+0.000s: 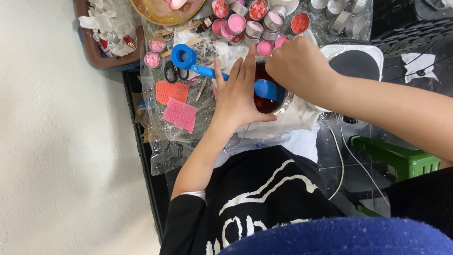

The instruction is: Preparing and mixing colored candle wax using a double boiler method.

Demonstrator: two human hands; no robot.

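Blue fabric (339,236) fills the foreground below 2 bare forearms. Left hand (238,92), fingers together and flat, steadies a metal pot (276,101) of dark red liquid; right hand (299,63) curls at its far rim, its grip unclear. Beyond the fingertips sit pink-filled tins (255,23).

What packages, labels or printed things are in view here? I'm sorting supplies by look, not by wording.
Small red packet: in the brown tray at upper left, among white scraps, slim, with a yellowish mark.
White print on the black garment: bottom centre, curved lines and large letter shapes.
No signs or screens show.
Neither the left hand nor the right hand touches these.
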